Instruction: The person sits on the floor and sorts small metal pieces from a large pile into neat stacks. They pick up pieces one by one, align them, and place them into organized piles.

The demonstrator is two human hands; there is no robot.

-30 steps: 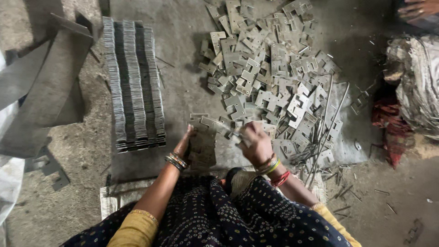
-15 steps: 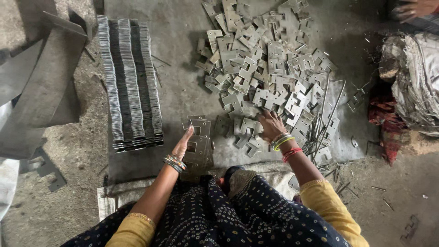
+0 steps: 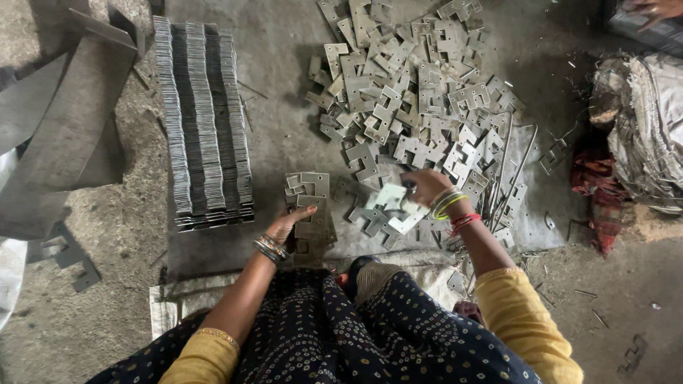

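Far left: bent metal sheets (image 3: 64,142) lie on the floor (image 3: 284,92).
Rows: stacked plates (image 3: 206,121) stand on edge.
Left hand (image 3: 288,224): fingers spread flat on the small pile (image 3: 309,210).
Right hand (image 3: 423,186): grips a stamped plate (image 3: 390,199) by its edge; probably stiff, light, sharp-edged.
Right: loose heap (image 3: 420,92), cloth bundle (image 3: 647,135).
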